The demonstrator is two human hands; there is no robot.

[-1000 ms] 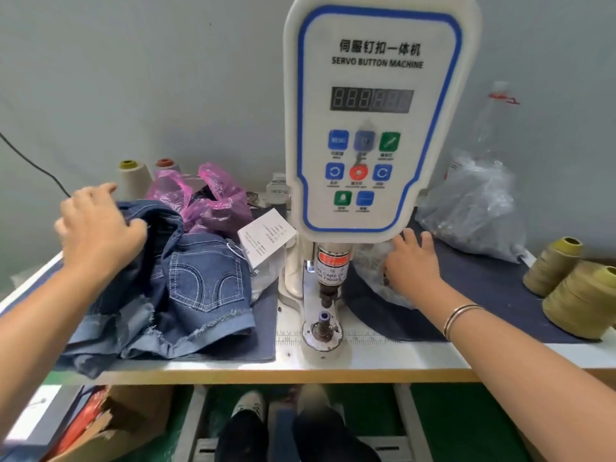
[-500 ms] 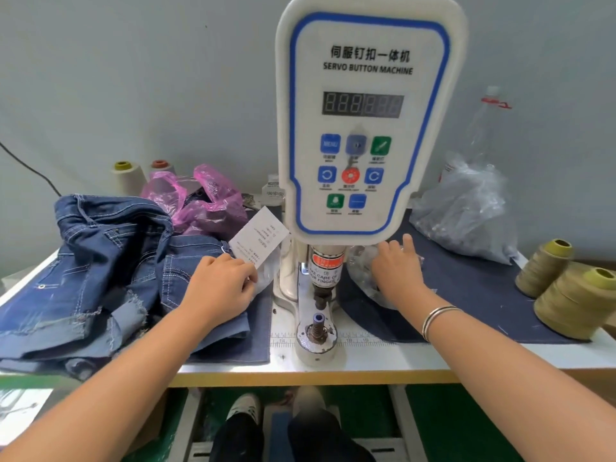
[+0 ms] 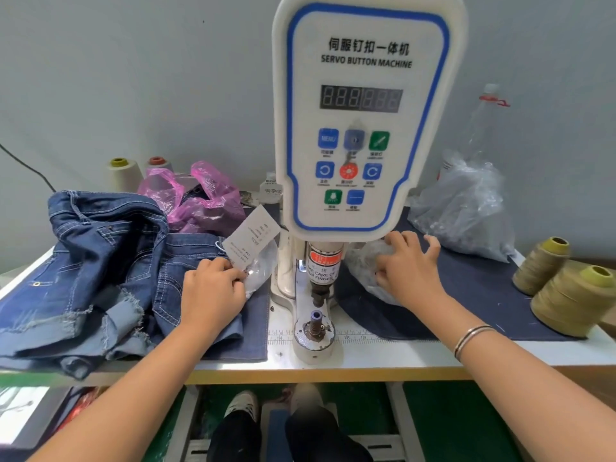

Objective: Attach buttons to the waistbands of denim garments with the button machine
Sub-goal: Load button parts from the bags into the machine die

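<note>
White table (image 3: 383,356), laid with dark blue cloth either side of the machine so the denim slides and stays clean.

White servo button machine with blue-edged panel (image 3: 363,121) stands dead centre, its round lower die (image 3: 315,328) at the front edge. Nothing sits on the die yet; no garment is under the head.

Heap of dark blue denim shorts with frayed hems (image 3: 100,278) is piled to my left, within reach of that arm, so one pair at a time can be drawn across to the die.

Crumpled clear plastic bag (image 3: 370,271) lies just right of the machine column. I judge it holds the buttons, kept on the feeding side.

My left hand (image 3: 213,291) rests on the near edge of the heap, fingers curled down on the denim beside a white paper hang tag (image 3: 251,240) and a small clear pouch; whether they truly pinch the cloth I cannot tell.

My right hand (image 3: 408,271) is on the clear bag, fingers spread and bent, feeling into it. Whether a button is caught I cannot tell.
</note>
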